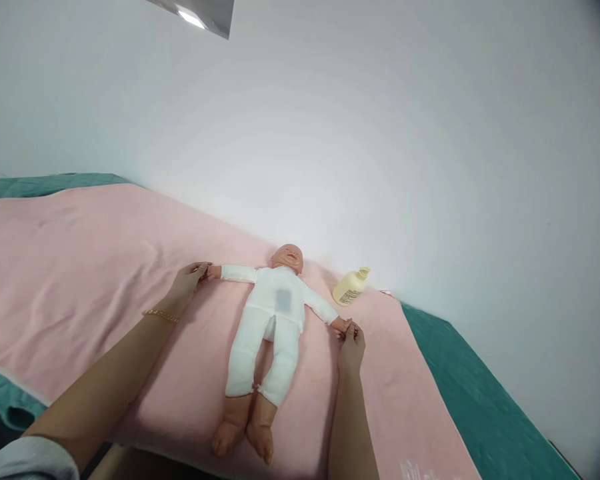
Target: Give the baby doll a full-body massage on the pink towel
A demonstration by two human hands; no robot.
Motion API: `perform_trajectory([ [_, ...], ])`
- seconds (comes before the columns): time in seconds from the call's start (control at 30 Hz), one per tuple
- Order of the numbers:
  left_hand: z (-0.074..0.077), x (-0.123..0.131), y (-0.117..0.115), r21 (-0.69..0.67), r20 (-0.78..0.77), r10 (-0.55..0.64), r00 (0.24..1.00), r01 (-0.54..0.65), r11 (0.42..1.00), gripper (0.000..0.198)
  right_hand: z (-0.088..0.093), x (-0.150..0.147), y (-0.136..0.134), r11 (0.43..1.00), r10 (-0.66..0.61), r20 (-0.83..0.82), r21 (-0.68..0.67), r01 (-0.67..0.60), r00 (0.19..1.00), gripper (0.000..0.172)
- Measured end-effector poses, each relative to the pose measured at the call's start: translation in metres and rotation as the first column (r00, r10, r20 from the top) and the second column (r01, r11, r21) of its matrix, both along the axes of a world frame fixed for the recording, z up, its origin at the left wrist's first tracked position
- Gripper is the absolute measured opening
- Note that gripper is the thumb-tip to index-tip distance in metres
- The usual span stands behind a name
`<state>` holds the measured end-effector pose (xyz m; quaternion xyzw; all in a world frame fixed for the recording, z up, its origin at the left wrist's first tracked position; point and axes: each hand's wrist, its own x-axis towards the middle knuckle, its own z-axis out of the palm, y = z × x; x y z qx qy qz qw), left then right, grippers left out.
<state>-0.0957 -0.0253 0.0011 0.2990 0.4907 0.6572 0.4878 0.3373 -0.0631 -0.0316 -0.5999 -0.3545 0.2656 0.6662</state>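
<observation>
A baby doll (269,285) with a white cloth body lies face up, its arms stretched out to both sides and its bare feet toward me. My left hand (189,279) pinches the doll's hand on the left side, holding that arm out straight. On the other side, my right hand (352,345) has its fingers closed on the doll's other hand. A grey rectangular patch shows on the doll's chest. Just beyond my right hand is a pale yellow pump bottle (350,287), tilted to the right.
Under the doll spreads a pink blanket (180,373), wrinkled at the left. Green padded covering (460,373) shows past its edges. A white wall (380,133) rises right behind the doll's head and the bottle. A grey fixture (205,17) hangs at the top.
</observation>
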Motion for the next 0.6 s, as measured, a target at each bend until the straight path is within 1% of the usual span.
perform_trajectory([
  [0.13,0.0,-0.001,0.003,0.017,0.062,-0.023,0.998,0.022,1.0,0.023,-0.003,0.001,0.002,0.999,0.045,-0.021,0.009,-0.044,0.999,0.059],
  [0.27,0.001,-0.002,-0.001,0.036,0.098,-0.064,0.993,0.06,0.998,0.032,0.002,-0.002,-0.003,0.998,0.056,-0.011,-0.019,-0.056,0.998,0.062],
  [0.43,0.004,-0.002,-0.007,0.005,0.054,-0.072,0.996,0.072,0.997,0.046,0.012,-0.007,-0.009,0.999,0.034,0.009,-0.041,-0.034,0.999,0.062],
  [0.6,0.007,0.0,-0.008,0.009,-0.01,-0.05,0.999,0.05,0.999,0.049,0.013,-0.009,-0.008,0.999,0.019,0.017,-0.041,-0.018,1.0,0.058],
])
